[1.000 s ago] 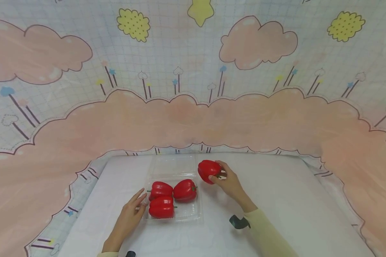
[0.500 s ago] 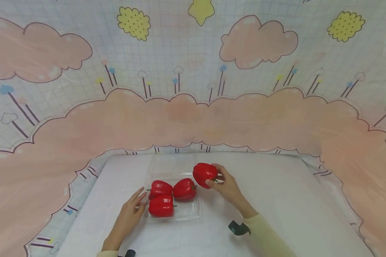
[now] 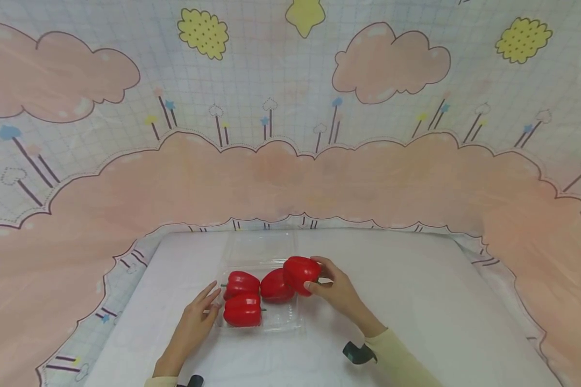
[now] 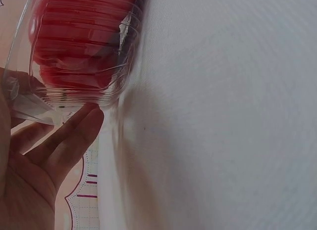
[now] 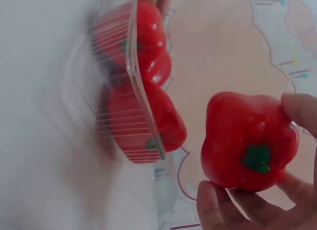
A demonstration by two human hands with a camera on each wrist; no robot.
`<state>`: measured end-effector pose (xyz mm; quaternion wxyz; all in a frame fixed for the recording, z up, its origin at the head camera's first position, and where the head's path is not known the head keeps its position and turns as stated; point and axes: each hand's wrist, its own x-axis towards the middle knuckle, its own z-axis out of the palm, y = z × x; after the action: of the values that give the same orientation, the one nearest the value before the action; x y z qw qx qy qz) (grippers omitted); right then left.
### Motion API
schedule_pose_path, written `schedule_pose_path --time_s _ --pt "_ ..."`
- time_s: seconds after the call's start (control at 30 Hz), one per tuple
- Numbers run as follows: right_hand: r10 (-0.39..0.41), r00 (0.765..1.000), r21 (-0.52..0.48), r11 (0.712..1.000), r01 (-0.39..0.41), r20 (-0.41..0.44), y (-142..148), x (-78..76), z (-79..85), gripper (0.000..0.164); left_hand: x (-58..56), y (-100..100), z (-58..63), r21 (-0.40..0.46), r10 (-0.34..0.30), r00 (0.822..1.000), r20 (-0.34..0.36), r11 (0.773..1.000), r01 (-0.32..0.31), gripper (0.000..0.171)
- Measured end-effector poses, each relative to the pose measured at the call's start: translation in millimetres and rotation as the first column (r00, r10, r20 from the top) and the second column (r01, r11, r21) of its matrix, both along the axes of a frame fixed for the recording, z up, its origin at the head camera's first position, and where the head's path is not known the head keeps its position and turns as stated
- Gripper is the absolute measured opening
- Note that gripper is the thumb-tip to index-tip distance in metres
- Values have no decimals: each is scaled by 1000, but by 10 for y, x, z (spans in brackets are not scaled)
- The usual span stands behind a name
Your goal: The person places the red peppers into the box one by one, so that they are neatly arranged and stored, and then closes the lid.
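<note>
My right hand [image 3: 341, 293] grips a red bell pepper [image 3: 301, 273] between thumb and fingers, above the right edge of a clear plastic clamshell box [image 3: 283, 321]. The right wrist view shows this pepper's green stem [image 5: 257, 158] and a space between the pepper and the box wall. Three more red bell peppers lie in the box: one back left [image 3: 242, 284], one front left [image 3: 242, 310] and one on the right [image 3: 276, 286], partly hidden by the held one. My left hand [image 3: 196, 318] touches the box's left side with fairly straight fingers [image 4: 81, 131].
The box's clear lid [image 3: 261, 248] lies folded back behind it. A white cloth covers the table [image 3: 416, 301]. Behind stands a patterned curtain [image 3: 290, 183]. A dark strap piece [image 3: 359, 353] hangs near the right wrist.
My right hand has carried the bell pepper left and toward me, from beside the lid to over the box's right edge. The left hand has stayed at the box.
</note>
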<state>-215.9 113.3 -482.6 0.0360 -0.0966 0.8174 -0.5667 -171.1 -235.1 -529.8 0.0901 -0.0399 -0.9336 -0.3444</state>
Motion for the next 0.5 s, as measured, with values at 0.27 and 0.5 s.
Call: schedule_pose_path --time_s 0.27,0.5 --pt "100 995 11 995 -100 0 -33 42 -24 62 -6 2 -10 3 -4 1000 -10 1000 4 44" --pt "226 974 78 972 -223 -33 -84 88 -19 63 4 7 -2 7 -4 1000 -12 1000 4 44"
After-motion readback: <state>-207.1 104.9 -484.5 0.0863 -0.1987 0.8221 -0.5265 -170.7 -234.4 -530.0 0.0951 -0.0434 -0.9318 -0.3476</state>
